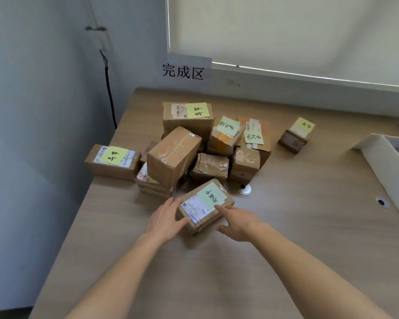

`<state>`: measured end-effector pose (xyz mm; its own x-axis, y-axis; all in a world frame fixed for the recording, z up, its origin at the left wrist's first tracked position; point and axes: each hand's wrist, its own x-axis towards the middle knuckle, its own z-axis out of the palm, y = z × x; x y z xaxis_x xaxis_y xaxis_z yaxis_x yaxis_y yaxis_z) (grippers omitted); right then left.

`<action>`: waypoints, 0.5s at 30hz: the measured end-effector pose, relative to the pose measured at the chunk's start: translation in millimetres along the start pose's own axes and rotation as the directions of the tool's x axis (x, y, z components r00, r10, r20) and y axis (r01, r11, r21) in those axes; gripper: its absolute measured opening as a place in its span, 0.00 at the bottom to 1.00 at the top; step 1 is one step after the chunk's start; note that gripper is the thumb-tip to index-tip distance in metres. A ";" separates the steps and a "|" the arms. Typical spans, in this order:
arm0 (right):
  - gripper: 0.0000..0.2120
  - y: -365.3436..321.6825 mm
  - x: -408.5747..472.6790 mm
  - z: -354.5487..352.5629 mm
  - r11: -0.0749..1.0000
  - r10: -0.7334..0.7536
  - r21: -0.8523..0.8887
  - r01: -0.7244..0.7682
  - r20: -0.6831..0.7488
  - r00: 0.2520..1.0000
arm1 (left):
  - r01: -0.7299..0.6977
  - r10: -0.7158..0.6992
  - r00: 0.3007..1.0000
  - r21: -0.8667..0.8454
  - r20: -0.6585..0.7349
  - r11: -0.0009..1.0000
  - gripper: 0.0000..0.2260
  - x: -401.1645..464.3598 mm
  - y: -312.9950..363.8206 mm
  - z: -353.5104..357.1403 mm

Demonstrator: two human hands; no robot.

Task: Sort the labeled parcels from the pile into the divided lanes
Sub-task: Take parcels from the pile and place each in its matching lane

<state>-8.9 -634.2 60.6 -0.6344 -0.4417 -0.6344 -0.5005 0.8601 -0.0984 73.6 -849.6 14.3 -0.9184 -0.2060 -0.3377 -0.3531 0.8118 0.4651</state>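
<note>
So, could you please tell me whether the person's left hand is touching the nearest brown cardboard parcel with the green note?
Touching. The head view shows the left hand laid against the brown cardboard parcel, its thumb across the white shipping label.

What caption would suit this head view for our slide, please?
Both hands, left and right, touch the nearest parcel before the pile.

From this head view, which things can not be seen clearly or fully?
- White divider: cut off by the right edge; the lanes do not show.
- Flat parcel at the pile's front left: mostly hidden under the large tilted box.
- Shipping label print on the near parcel: too small and blurred to read; the left hand covers one corner.
- Right hand: whether it touches the parcel's side cannot be told.
</note>
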 end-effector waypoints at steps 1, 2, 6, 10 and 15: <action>0.34 0.0 2.6 2.8 1.000 0.008 0.012 -0.008 0.003 1.000 | -0.008 0.008 1.000 -0.024 0.002 1.000 0.34 3.1 -2.0 2.9; 0.34 -0.4 4.4 5.0 1.000 0.013 0.020 -0.013 0.004 1.000 | -0.012 0.012 1.000 -0.051 0.004 0.999 0.34 5.7 -4.4 5.7; 0.35 -2.6 5.9 13.0 0.998 0.024 0.054 -0.022 -0.023 0.999 | -0.012 0.007 0.999 -0.131 -0.038 0.991 0.32 8.4 -12.8 15.9; 0.38 -0.3 6.7 27.6 0.992 0.059 0.113 -0.057 -0.018 0.998 | -0.032 0.032 0.999 -0.160 -0.004 0.987 0.35 -2.1 -8.9 27.8; 0.46 2.1 5.0 49.5 0.973 0.077 0.220 -0.071 -0.018 0.997 | -0.052 0.059 0.998 -0.188 0.028 0.981 0.37 -12.8 0.4 49.0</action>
<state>16.0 -622.0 19.3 -0.6811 -0.3789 -0.6265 -0.3126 0.9243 -0.2192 93.9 -819.8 -21.3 -0.9322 -0.1429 -0.3325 -0.3317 0.7045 0.6274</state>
